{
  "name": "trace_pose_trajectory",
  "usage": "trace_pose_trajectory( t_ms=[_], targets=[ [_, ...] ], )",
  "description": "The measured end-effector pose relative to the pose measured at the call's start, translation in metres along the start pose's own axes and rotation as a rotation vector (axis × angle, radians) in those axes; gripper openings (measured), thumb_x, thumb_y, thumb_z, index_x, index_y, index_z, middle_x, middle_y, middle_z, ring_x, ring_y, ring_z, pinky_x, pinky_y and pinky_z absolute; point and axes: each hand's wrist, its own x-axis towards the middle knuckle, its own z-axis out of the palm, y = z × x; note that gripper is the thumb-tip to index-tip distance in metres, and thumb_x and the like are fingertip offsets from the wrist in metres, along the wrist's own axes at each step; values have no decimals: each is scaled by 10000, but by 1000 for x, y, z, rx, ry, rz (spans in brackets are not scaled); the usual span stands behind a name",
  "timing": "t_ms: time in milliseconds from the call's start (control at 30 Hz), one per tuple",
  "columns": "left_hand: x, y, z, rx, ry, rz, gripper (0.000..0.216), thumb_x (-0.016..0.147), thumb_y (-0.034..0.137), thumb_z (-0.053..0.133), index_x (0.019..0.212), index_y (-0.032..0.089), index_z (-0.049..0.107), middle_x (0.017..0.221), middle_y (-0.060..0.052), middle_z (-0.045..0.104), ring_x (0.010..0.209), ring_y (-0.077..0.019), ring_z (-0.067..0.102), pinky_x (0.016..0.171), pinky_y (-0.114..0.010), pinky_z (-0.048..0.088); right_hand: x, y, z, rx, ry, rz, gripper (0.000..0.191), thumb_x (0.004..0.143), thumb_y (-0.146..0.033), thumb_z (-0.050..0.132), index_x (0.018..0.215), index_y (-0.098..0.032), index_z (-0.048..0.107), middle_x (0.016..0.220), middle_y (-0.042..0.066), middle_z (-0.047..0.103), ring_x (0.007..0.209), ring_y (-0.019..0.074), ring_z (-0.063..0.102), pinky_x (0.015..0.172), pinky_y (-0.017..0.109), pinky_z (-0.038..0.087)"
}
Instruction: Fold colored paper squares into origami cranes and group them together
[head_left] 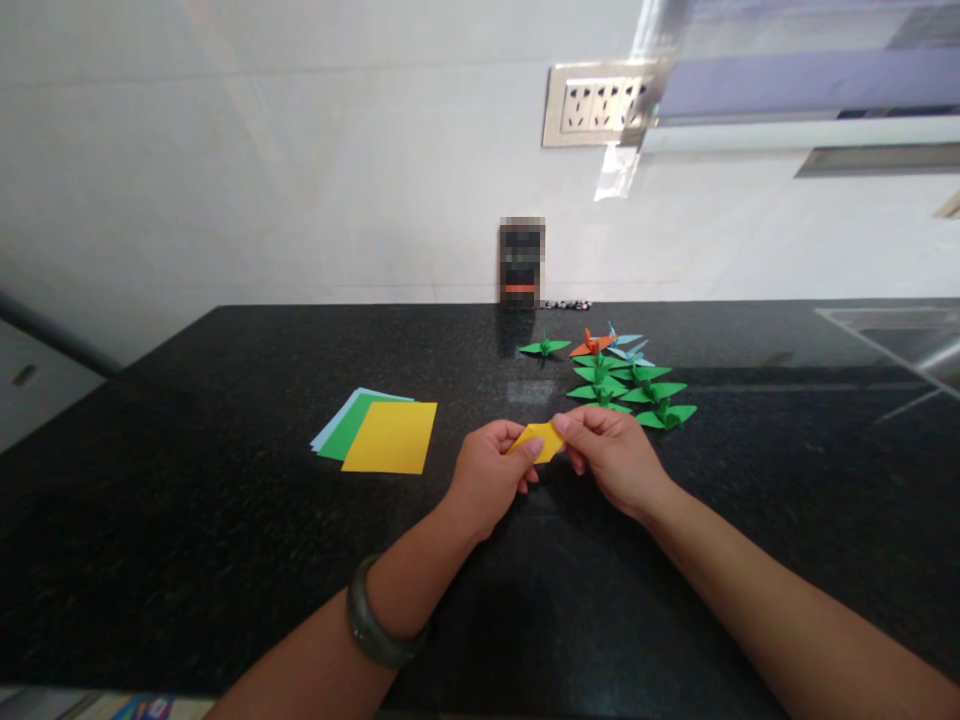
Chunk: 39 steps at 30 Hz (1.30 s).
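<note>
A small folded piece of yellow origami paper (545, 440) is held between my two hands over the dark countertop. My left hand (491, 470) pinches its left side, with the thumb lying on top. At the right end, the thumb and fingers of my right hand (611, 450) grip the edge. Parts of the folded paper are covered by my fingers. Just beyond my right hand stand several green paper cranes (664, 412), with an orange paper crane (594, 344) and light blue paper cranes (634, 352) behind them.
Flat square sheets lie to the left, a yellow sheet (390, 438) over green and light blue ones. One green crane (545, 347) sits apart near the back. A blurred-out dark box (521, 262) and a beaded string (568, 305) are against the wall, below a socket panel (596, 105).
</note>
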Motion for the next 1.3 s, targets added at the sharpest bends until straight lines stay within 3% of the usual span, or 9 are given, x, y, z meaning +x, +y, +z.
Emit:
trace_pose_trajectory(
  t_ms=[200,267,433,567,667,767,967,1133,1300],
  targets=[
    [0,0,-1,119,6,44,190,718,308,579,660,127,573,445,39,504,384,-60,448,402,-168,357,-1,-4,1,-163,-31,-33,241,598,-358,701,640,-135,618,583,-3,590,491,86,476,474,210,372],
    [0,-1,-1,134,-24,61,197,718,316,583,661,128,582,446,38,504,385,-60,446,398,-168,352,-4,-6,2,-163,-42,-29,223,598,-339,698,586,-133,614,549,-9,576,490,84,468,483,210,372],
    [0,1,-2,9,-69,34,149,693,267,610,672,120,593,445,42,510,384,-50,434,401,-163,351,-3,-7,1,66,-75,111,266,676,-371,627,559,-136,582,438,-43,477,371,45,355,365,176,272],
    [1,0,-3,-75,-35,18,180,694,293,615,676,115,590,441,41,507,379,-50,425,391,-165,339,4,-4,-4,293,-66,233,399,729,-510,533,662,-127,622,442,-25,485,368,65,409,330,166,299],
    [2,-1,-4,-91,4,2,188,694,303,618,678,120,578,441,44,503,379,-53,424,388,-168,333,4,-2,-5,230,-36,156,453,704,-573,549,666,-127,618,462,-22,506,368,57,410,324,160,305],
    [2,0,-4,-84,19,6,193,692,311,621,670,127,565,435,51,492,373,-50,409,385,-168,312,0,-2,-1,100,-71,79,339,604,-449,710,623,-132,593,486,-35,541,353,30,378,339,150,298],
    [2,0,-5,-95,-11,38,213,709,334,594,656,129,574,428,57,466,377,-44,371,395,-176,272,-1,-4,2,260,-75,182,406,682,-492,621,510,-134,532,459,4,566,319,35,353,332,174,278],
    [2,1,-5,-11,29,57,207,710,329,590,650,131,581,415,57,463,370,-52,383,389,-177,279,1,-1,-2,218,-106,150,429,643,-564,626,656,-139,574,495,-19,549,353,44,376,321,161,283],
    [2,3,-5,54,74,62,195,702,318,599,641,135,568,399,59,465,358,-57,408,381,-170,312,-6,-2,3,89,-192,92,409,555,-472,731,753,-147,585,506,-57,513,376,39,374,332,156,280]
  ],
)
